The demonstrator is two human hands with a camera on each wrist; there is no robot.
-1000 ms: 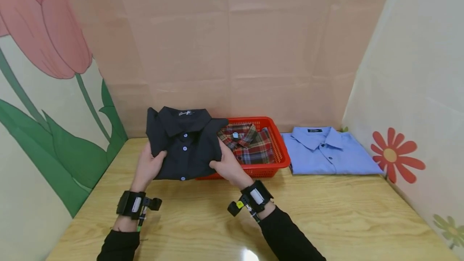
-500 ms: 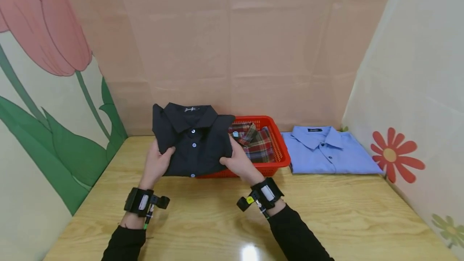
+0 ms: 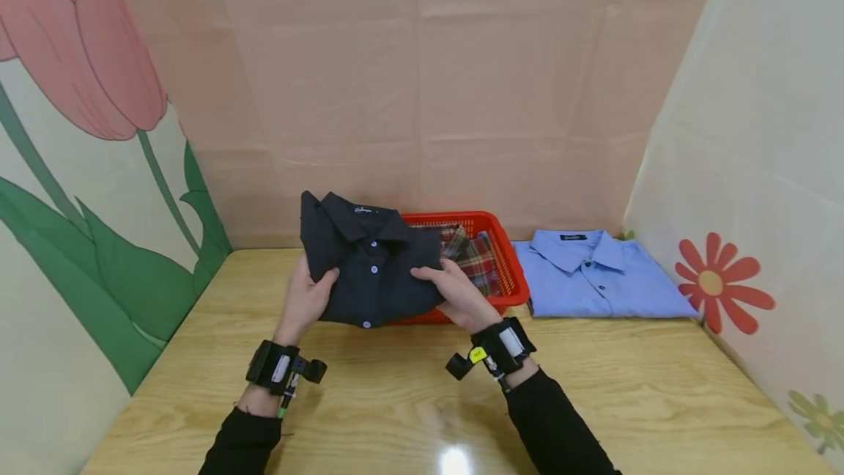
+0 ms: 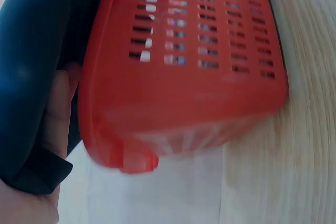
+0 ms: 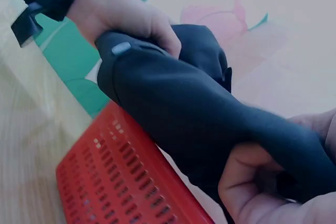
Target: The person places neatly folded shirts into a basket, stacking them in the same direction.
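Observation:
A folded black shirt (image 3: 372,262) with white buttons is held in the air over the front left of a red basket (image 3: 511,281). My left hand (image 3: 310,297) grips its left edge, thumb on top. My right hand (image 3: 455,292) grips its right edge. The right wrist view shows the black shirt (image 5: 210,114) above the red basket (image 5: 121,182), with the left hand (image 5: 131,17) at its far end. In the left wrist view, dark cloth (image 4: 37,66) fills the left side beside the basket wall (image 4: 184,77). A folded plaid shirt (image 3: 478,259) lies in the basket.
A folded light blue shirt (image 3: 593,273) lies on the wooden table (image 3: 626,387) to the right of the basket. Paper walls with flower pictures close in the left, back and right sides.
Both hands have carried the black shirt to the right, toward the basket, and it now covers more of the plaid shirt. It sits tilted, collar turned slightly left.

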